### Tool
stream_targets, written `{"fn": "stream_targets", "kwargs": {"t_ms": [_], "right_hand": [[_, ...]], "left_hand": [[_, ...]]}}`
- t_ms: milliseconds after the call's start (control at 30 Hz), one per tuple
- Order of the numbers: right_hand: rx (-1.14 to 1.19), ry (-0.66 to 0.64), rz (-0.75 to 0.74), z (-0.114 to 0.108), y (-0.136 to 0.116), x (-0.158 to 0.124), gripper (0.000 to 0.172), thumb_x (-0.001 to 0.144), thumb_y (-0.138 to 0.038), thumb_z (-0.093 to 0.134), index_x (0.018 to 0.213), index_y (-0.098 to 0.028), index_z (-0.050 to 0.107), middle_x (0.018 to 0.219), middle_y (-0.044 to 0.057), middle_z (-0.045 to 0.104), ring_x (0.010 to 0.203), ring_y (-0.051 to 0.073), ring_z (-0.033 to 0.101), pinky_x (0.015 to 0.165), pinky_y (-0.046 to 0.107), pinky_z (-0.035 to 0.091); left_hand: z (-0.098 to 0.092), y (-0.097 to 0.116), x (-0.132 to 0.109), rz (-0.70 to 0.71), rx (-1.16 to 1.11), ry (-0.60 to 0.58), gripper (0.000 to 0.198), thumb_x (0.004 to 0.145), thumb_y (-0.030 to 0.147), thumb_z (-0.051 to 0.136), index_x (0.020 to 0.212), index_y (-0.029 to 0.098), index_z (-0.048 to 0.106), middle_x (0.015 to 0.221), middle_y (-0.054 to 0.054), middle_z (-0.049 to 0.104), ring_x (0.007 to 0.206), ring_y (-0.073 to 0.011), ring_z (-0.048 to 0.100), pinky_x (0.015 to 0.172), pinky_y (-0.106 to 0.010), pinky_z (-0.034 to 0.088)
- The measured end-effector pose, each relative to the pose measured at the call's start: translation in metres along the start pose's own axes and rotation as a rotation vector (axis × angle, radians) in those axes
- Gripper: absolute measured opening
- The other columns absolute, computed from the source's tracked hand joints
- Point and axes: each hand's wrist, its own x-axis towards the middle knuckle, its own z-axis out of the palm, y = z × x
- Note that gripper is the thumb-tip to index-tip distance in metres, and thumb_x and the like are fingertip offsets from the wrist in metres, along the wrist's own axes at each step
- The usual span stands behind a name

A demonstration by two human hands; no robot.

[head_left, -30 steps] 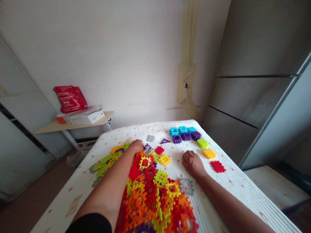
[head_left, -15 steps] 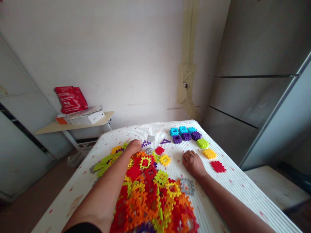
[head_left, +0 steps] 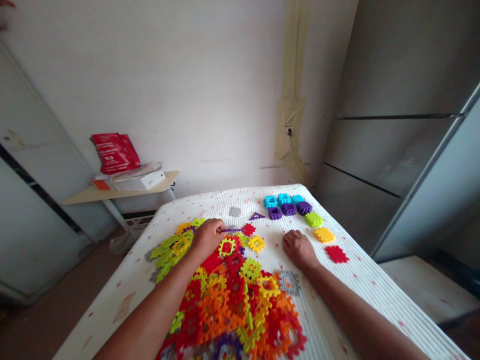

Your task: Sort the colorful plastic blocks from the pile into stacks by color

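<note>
My left hand (head_left: 207,237) is closed, its fingers pinching a thin purple toothed piece (head_left: 233,230) seen almost edge-on. That piece points right, toward a small red square tile (head_left: 248,229). Under and in front of the left hand spreads a heap of red, orange, yellow and green interlocking plastic pieces (head_left: 215,305). My right hand (head_left: 299,248) rests on the table, fingers curled in, with no piece visible in it. Nearest to it are a yellow frame piece (head_left: 256,244) and a grey frame piece (head_left: 288,283). Farther back lie a purple triangle piece (head_left: 257,216) and a grey tile (head_left: 235,212).
Light-blue stacks (head_left: 284,199) and purple stacks (head_left: 288,209) stand at the back right of the white table (head_left: 375,310). A green stack (head_left: 314,219), yellow stack (head_left: 324,235) and red stack (head_left: 336,254) run along its right side. A steel cabinet (head_left: 378,145) flanks the right.
My left hand has taken hold of the purple piece that lay by its fingertips, lifting it and shifting slightly nearer and right. My right hand has stayed in place.
</note>
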Motion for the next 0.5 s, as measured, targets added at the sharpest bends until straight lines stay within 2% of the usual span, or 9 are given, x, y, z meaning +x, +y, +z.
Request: {"fn": "stream_targets", "kwargs": {"t_ms": [133, 200, 267, 400, 500], "right_hand": [[0.469, -0.048, 0.012, -0.008, -0.019, -0.003, 0.015, 0.083, -0.021, 0.048, 0.089, -0.016, 0.061, 0.084, 0.004, 0.064, 0.075, 0.014, 0.057, 0.069, 0.025, 0.043], [0.693, -0.094, -0.009, -0.012, -0.037, -0.006, 0.019, 0.082, -0.028, 0.053, 0.096, -0.017, 0.060, 0.082, 0.002, 0.064, 0.068, 0.013, 0.057, 0.063, 0.023, 0.044], [0.811, -0.120, -0.042, -0.016, -0.055, -0.010, 0.026, 0.079, -0.033, 0.058, 0.100, -0.017, 0.059, 0.077, 0.000, 0.063, 0.064, 0.012, 0.055, 0.058, 0.022, 0.043], [0.765, -0.014, -0.086, -0.022, -0.075, -0.016, 0.014, 0.082, -0.029, 0.054, 0.088, -0.018, 0.061, 0.073, 0.000, 0.063, 0.064, 0.012, 0.055, 0.059, 0.022, 0.043], [0.530, 0.086, -0.090, -0.028, -0.068, -0.017, 0.014, 0.085, -0.026, 0.049, 0.083, -0.019, 0.061, 0.073, 0.001, 0.064, 0.064, 0.012, 0.057, 0.060, 0.022, 0.042]], "left_hand": [[0.004, 0.023, -0.022, 0.106, -0.062, 0.049, 0.009, 0.072, 0.011, 0.058, 0.067, 0.019, 0.055, 0.071, 0.000, 0.058, 0.073, -0.0133, 0.052, 0.068, -0.024, 0.038], [0.009, 0.035, -0.029, 0.149, -0.085, 0.062, 0.010, 0.072, 0.011, 0.058, 0.068, 0.019, 0.056, 0.073, 0.000, 0.059, 0.076, -0.0139, 0.053, 0.071, -0.024, 0.038], [0.015, 0.045, -0.032, 0.184, -0.099, 0.064, 0.011, 0.072, 0.010, 0.058, 0.068, 0.020, 0.056, 0.075, -0.001, 0.060, 0.079, -0.0147, 0.053, 0.072, -0.025, 0.039], [0.026, 0.060, -0.035, 0.208, -0.114, 0.049, 0.015, 0.070, 0.006, 0.057, 0.073, 0.021, 0.059, 0.075, -0.001, 0.061, 0.079, -0.0154, 0.055, 0.074, -0.026, 0.041], [0.024, 0.062, -0.037, 0.178, -0.128, 0.050, 0.029, 0.070, 0.009, 0.059, 0.095, 0.023, 0.062, 0.080, 0.000, 0.063, 0.079, -0.0151, 0.056, 0.075, -0.027, 0.044]]}}
